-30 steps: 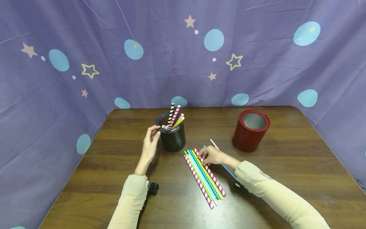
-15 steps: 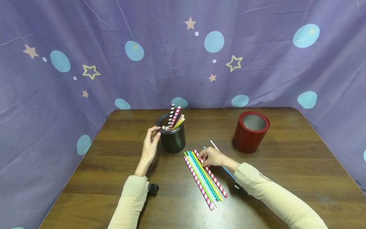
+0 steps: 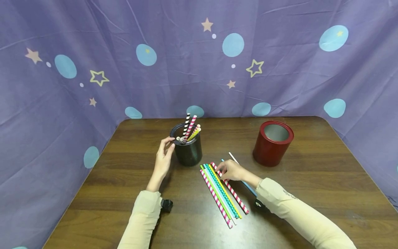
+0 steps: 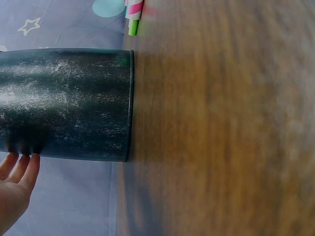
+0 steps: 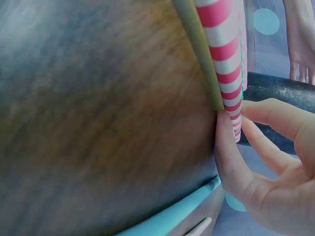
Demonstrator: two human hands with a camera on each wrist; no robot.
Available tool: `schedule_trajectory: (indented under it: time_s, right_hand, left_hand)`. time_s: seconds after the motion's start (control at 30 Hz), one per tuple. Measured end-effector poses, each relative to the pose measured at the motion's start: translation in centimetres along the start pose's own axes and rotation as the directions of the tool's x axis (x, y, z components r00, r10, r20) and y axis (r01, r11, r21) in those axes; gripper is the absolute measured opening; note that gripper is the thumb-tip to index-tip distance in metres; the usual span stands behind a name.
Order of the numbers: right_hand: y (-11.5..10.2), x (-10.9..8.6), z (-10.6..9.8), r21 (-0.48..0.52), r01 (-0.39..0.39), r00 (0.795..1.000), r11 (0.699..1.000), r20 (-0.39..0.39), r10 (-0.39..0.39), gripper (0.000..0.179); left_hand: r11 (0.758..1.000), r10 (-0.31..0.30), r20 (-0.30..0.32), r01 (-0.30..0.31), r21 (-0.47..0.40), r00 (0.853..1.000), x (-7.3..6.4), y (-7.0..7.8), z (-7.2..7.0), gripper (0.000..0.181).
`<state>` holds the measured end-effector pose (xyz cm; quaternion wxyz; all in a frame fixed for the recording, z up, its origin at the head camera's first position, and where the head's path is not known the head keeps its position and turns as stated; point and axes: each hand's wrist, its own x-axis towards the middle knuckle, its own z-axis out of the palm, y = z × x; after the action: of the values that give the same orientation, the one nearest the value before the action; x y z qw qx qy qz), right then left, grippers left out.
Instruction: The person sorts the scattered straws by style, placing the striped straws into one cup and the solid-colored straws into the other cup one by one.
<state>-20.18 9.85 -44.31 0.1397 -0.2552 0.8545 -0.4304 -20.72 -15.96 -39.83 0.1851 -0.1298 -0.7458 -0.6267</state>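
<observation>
At the far left-centre stands a black can holding several straws, one black-striped. My left hand touches its left side near the rim; in the left wrist view fairly straight fingers rest against its wall. My right hand pinches the upper end of a red-and-white striped straw between thumb and fingers. In the right wrist view a dull yellow straw ends by the thumb. Left of the pinched straw lie yellow, teal dotted, light blue, green and pink-striped straws side by side.
A red can, with no straws showing at its mouth, stands at the back right. Under my right forearm lies a blue straw, with a white straw beside it. The wooden table ends at a purple curtain.
The near end of the striped straw in my right hand has swung slightly right, away from the yellow straw. My left hand and the black can hold their place.
</observation>
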Motion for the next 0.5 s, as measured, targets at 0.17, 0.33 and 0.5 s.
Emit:
schedule_trajectory:
  time_s: [0.17,0.33,0.5]
  right_hand:
    - [-0.10,-0.14,-0.02,0.048,-0.030,0.999,0.998,-0.011,0.031,0.029]
    - [-0.15,-0.18,-0.04,0.067,-0.043,0.999,0.997,-0.018,0.045,0.029]
    - [-0.38,-0.18,-0.22,0.084,-0.076,0.996,0.994,-0.032,0.079,0.029]
  left_hand:
    - [1.000,-0.005,-0.001,0.005,0.001,1.000,-0.05,-0.02,0.01,0.025]
    - [1.000,-0.009,-0.001,0.009,0.001,1.000,-0.06,-0.04,0.02,0.025]
    - [1.000,-0.010,0.002,0.010,-0.001,1.000,-0.02,0.00,0.01,0.024]
